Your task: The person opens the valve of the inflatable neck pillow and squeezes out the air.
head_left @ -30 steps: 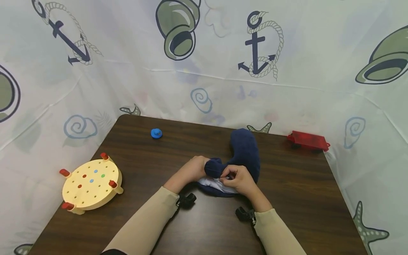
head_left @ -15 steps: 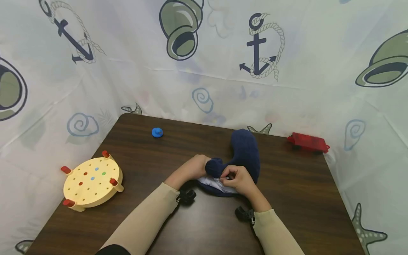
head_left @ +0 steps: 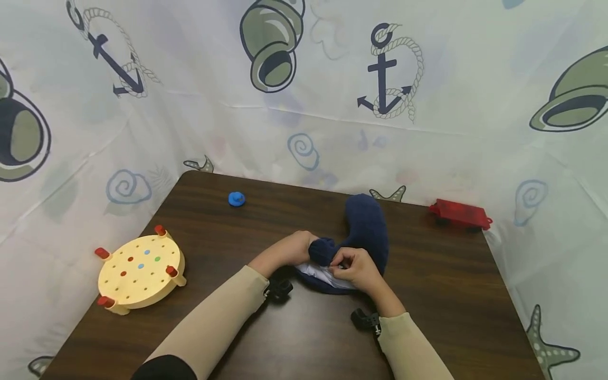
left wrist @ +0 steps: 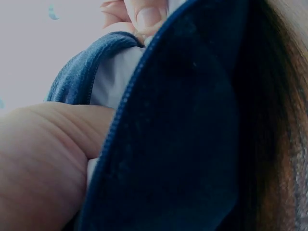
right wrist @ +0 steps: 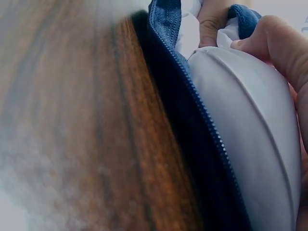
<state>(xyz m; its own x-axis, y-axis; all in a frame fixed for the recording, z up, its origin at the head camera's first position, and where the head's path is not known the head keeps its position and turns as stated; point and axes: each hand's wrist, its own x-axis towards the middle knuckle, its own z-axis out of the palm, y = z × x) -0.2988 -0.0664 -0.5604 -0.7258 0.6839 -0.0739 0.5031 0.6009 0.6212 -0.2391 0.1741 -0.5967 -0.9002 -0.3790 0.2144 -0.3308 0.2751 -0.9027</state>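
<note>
Near the desk's front edge, both hands work at a navy U-shaped pillow [head_left: 363,232]. The left hand [head_left: 290,250] curls round one end of its cover; the right hand [head_left: 353,266] pinches the cover's edge by the zip [right wrist: 202,110]. The zip stands open and the white insert [right wrist: 250,125] bulges out, so the cover looks partly undone, with most of the pillow still inside. The dark wood desk [head_left: 451,295] also carries a yellow pegboard [head_left: 140,272] at left, a small blue piece [head_left: 236,198] farther back, and a red toy [head_left: 458,214] at the far right. A nautical-print curtain [head_left: 304,95] surrounds it.
</note>
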